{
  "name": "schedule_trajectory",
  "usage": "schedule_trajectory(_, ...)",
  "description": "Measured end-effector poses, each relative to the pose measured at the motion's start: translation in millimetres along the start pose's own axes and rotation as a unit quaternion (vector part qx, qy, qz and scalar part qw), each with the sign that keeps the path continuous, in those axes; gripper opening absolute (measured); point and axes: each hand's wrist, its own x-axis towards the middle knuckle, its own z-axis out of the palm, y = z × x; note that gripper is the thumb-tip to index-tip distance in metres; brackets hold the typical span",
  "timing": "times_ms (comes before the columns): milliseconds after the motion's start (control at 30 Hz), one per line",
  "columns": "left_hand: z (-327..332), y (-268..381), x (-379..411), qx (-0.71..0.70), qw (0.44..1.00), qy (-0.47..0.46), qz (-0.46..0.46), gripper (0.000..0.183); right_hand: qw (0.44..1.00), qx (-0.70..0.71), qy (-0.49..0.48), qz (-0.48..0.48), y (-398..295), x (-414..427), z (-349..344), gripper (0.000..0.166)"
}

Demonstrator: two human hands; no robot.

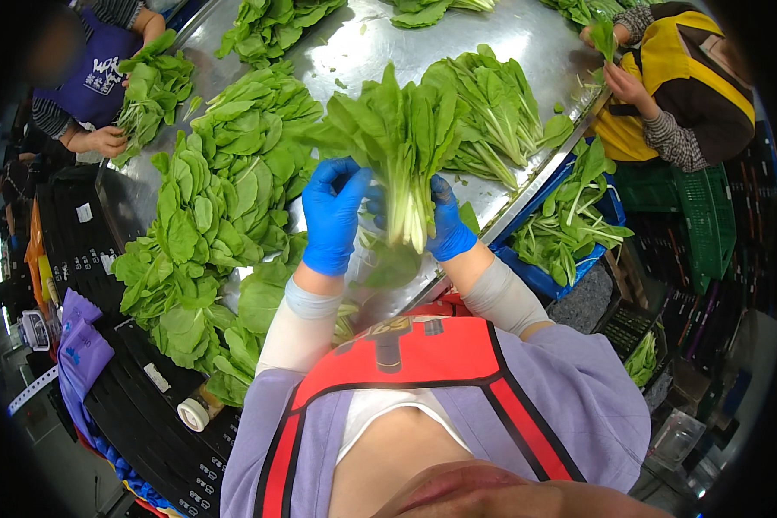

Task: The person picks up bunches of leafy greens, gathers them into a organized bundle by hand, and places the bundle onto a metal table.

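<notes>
A bunch of leafy greens (405, 142) stands upright before me, leaves up and pale stems down. My right hand (450, 217), in a blue glove, is closed around its lower right side, the fingers partly hidden behind the stems. My left hand (337, 210), also blue-gloved, is raised at the bunch's left, thumb and forefinger curled near each other; whether it grips a leaf is unclear. Below the stems a loose leaf (392, 264) looks blurred. A long heap of greens (213, 194) lies to the left on the metal table (337, 55), and another pile (492, 103) lies behind at the right.
Beyond the table's raised right edge (524, 188) sits a blue-lined crate (566, 285) of greens. Green plastic crates (706, 213) stand farther right. Stacked black trays (149, 414) and a lidded jar (194, 414) are at lower left. Two people handle greens, at upper left and upper right.
</notes>
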Motion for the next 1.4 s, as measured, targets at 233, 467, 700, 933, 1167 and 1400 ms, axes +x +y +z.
schedule_trajectory(233, -15, 2, -17, -0.212, 0.973, -0.087, -0.026, 0.015, 0.993, 0.043, 0.081, -0.08, -12, 4, -2, 0.074)
schedule_trajectory(467, -24, -9, -23, -0.218, 0.965, -0.111, -0.097, 0.016, 0.991, 0.084, 0.041, -0.099, -36, -3, 7, 0.07)
schedule_trajectory(700, -10, -25, -21, -0.076, 0.985, -0.142, -0.067, 0.019, 0.982, 0.023, 0.078, -0.173, -64, -3, 5, 0.071)
schedule_trajectory(933, 26, -21, -14, -0.038, 0.989, -0.139, -0.037, 0.024, 0.987, 0.044, 0.033, -0.152, -49, 11, 20, 0.069)
schedule_trajectory(1167, 41, -17, -4, 0.016, 0.985, -0.152, -0.081, 0.025, 0.978, 0.049, 0.108, -0.17, -42, 10, 25, 0.056)
schedule_trajectory(1400, 38, -26, -3, -0.028, 0.979, -0.183, -0.082, 0.033, 0.983, 0.05, 0.079, -0.158, -52, 10, 4, 0.056)
